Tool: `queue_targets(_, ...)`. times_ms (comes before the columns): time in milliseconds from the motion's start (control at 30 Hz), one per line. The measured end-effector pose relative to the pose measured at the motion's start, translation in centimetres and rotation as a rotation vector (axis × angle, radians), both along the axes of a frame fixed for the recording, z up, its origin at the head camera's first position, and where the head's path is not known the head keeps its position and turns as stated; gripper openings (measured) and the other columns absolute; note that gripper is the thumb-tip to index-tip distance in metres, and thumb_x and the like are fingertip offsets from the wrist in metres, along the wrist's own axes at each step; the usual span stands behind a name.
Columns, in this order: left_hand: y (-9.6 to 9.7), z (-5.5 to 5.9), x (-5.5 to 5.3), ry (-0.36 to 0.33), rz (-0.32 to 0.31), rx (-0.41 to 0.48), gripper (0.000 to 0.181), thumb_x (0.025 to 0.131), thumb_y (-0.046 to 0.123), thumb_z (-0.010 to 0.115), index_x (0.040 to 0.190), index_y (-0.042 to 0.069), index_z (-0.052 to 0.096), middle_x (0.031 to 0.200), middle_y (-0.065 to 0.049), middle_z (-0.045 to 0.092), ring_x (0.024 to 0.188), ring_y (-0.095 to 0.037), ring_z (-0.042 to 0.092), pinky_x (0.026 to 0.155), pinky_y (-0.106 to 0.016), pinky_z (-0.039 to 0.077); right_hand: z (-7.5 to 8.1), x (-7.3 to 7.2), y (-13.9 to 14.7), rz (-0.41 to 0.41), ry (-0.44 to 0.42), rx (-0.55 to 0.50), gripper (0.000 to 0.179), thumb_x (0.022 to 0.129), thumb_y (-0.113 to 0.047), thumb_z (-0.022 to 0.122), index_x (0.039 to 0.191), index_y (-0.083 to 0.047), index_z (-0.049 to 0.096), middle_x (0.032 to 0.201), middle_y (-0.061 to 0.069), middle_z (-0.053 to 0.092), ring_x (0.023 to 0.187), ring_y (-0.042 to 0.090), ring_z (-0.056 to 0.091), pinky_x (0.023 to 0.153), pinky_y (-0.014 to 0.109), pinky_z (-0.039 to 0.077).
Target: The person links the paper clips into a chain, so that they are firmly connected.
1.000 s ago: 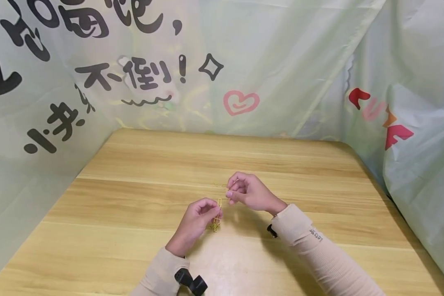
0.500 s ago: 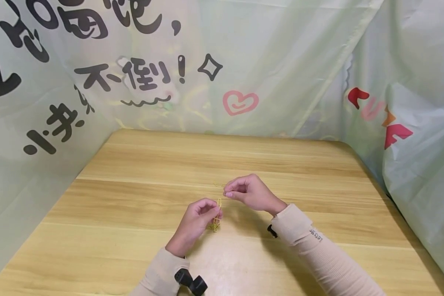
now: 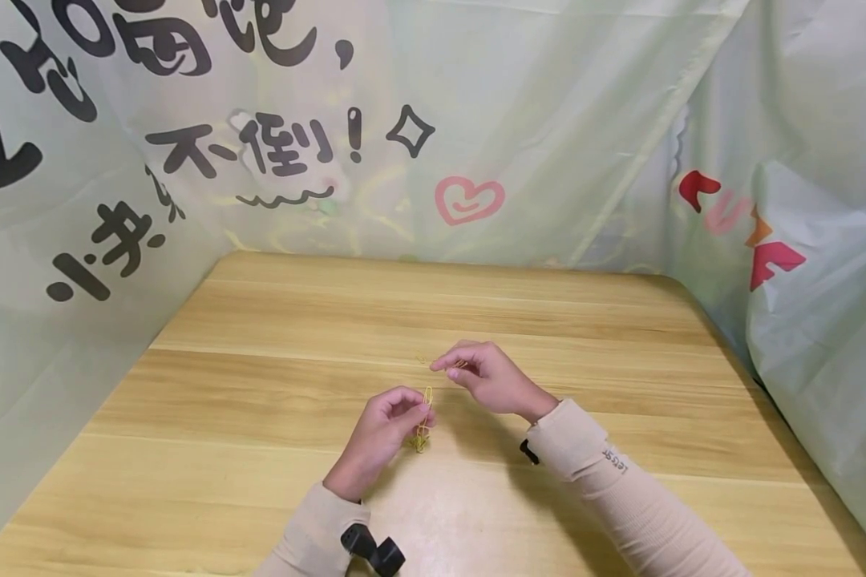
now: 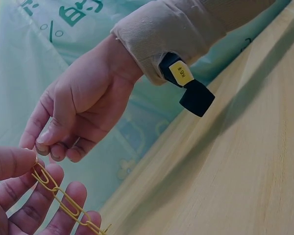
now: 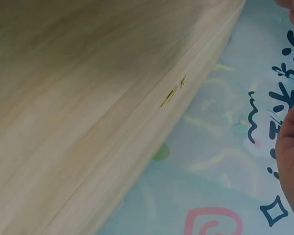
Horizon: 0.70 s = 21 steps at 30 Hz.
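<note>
A broad, light wood-grain tabletop (image 3: 260,320) with rounded far corners fills the foreground, its planks' streaks running from side to side and a pale glare (image 3: 447,521) washing the near edge. Pale green, thin hanging sheeting encloses it on three sides: a back panel (image 3: 548,104) crossed by a diagonal fold, a left panel (image 3: 14,361), and a heavily creased right panel (image 3: 837,344) that catches whitish light. Bold black Chinese characters (image 3: 190,144) spread across the left and back, above a black wavy line (image 3: 289,200) and beside a black-outlined four-pointed star (image 3: 410,131). A pink outlined heart (image 3: 467,210) sits at center; red, pink and orange printed shapes (image 3: 775,260) mark the right.
</note>
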<state>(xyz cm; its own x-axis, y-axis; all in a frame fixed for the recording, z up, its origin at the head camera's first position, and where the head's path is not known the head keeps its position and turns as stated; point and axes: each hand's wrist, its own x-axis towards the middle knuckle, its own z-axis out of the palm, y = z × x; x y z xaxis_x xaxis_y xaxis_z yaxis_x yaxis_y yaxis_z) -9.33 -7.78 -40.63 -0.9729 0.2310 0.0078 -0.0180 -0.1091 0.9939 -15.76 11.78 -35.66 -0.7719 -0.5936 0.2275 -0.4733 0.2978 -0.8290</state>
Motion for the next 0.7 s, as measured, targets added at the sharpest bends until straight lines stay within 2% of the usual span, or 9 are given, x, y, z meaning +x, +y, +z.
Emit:
queue_targets(233, 0.03, 0.0, 0.0, -0.012, 0.001, 0.007, 0.011, 0.095, 0.006, 0.059, 0.098, -0.005, 0.061, 0.087, -0.007, 0.065, 0.083, -0.019, 0.062, 0.073, -0.027, 0.05, -0.21, 0.05, -0.2, 0.001, 0.029, -0.012, 0.019, 0.095, 0.008, 0.053, 0.105, 0.003, 0.068, 0.085, 0.007, 0.058, 0.066, 0.024, 0.049, 0.059, 0.024, 0.044)
queue_targets(367, 0.08, 0.03, 0.05, -0.015, 0.006, 0.007, 0.011, 0.095, 0.005, 0.059, 0.098, -0.006, 0.061, 0.087, -0.007, 0.065, 0.083, -0.019, 0.062, 0.072, -0.026, 0.049, -0.22, 0.2, -0.37, 0.002, 0.04, 0.02, 0.02, 0.099, 0.005, 0.048, 0.107, 0.001, 0.065, 0.086, 0.005, 0.056, 0.067, 0.019, 0.046, 0.064, 0.026, 0.043)
queue_targets(467, 0.11, 0.0, 0.04, -0.018, 0.007, 0.005, 0.014, 0.095, 0.005, 0.059, 0.1, -0.008, 0.06, 0.087, -0.007, 0.065, 0.083, -0.018, 0.062, 0.072, -0.026, 0.049, -0.2, 0.3, -0.48, -0.012, 0.04, 0.028, 0.018, 0.1, 0.002, 0.047, 0.104, 0.0, 0.064, 0.09, 0.005, 0.059, 0.066, 0.014, 0.043, 0.065, 0.027, 0.042)
queue_targets(567, 0.11, -0.05, 0.02, -0.016, 0.007, -0.001, 0.015, 0.094, 0.006, 0.06, 0.099, -0.008, 0.06, 0.087, -0.009, 0.066, 0.083, -0.019, 0.062, 0.072, -0.026, 0.049, -0.2, 0.29, -0.53, -0.026, 0.045, 0.012, 0.012, 0.098, 0.0, 0.054, 0.099, 0.0, 0.066, 0.083, 0.005, 0.06, 0.063, 0.012, 0.044, 0.06, 0.025, 0.042)
queue_targets(700, 0.09, -0.07, -0.01, -0.014, 0.009, -0.008, 0.013, 0.094, 0.007, 0.061, 0.097, -0.006, 0.061, 0.086, -0.01, 0.065, 0.082, -0.02, 0.061, 0.072, -0.026, 0.049, -0.04, 0.28, -0.6, -0.046, 0.055, -0.026, 0.004, 0.089, -0.001, 0.068, 0.092, 0.001, 0.068, 0.077, 0.005, 0.065, 0.066, 0.014, 0.057, 0.061, 0.025, 0.05)
